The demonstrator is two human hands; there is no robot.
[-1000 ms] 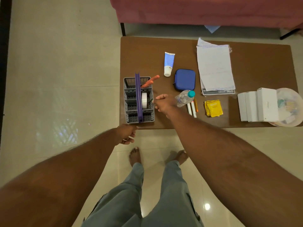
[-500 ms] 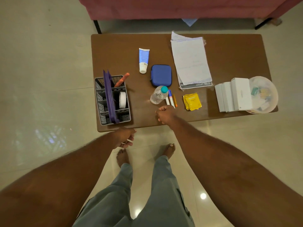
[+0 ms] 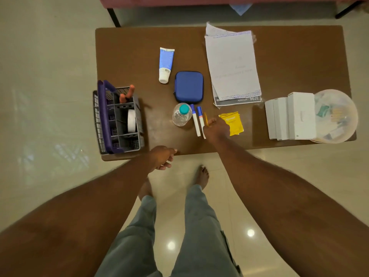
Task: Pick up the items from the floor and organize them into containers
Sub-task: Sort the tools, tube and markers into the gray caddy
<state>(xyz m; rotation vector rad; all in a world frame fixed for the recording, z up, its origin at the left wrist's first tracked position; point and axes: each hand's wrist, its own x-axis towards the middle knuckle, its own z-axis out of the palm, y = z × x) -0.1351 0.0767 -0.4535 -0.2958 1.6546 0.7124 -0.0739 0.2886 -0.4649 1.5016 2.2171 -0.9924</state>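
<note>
My right hand [image 3: 216,129] lies low over the brown table [image 3: 129,56], its curled fingers at a thin orange pen [image 3: 205,118]; whether it pinches the pen is hidden. Two white markers with blue caps [image 3: 195,121] lie just left of the pen, beside a small water bottle [image 3: 180,115]. Yellow packets [image 3: 234,123] sit right of the hand. My left hand [image 3: 162,157] hangs loosely curled at the table's front edge and holds nothing. A grey caddy with a purple handle [image 3: 119,119] stands at the table's left end, holding orange pens [image 3: 127,93] and a white tape roll [image 3: 131,120].
A blue tube [image 3: 166,64], a blue zip case [image 3: 188,86] and a stack of papers [image 3: 232,64] lie further back. White boxes [image 3: 291,116] and a clear bowl [image 3: 343,100] with small items fill the right end. A red sofa stands behind; my bare feet are on the tiled floor.
My right hand has moved right and forward from the table's front edge onto the orange pen beside the markers. The left hand has stayed at the front edge.
</note>
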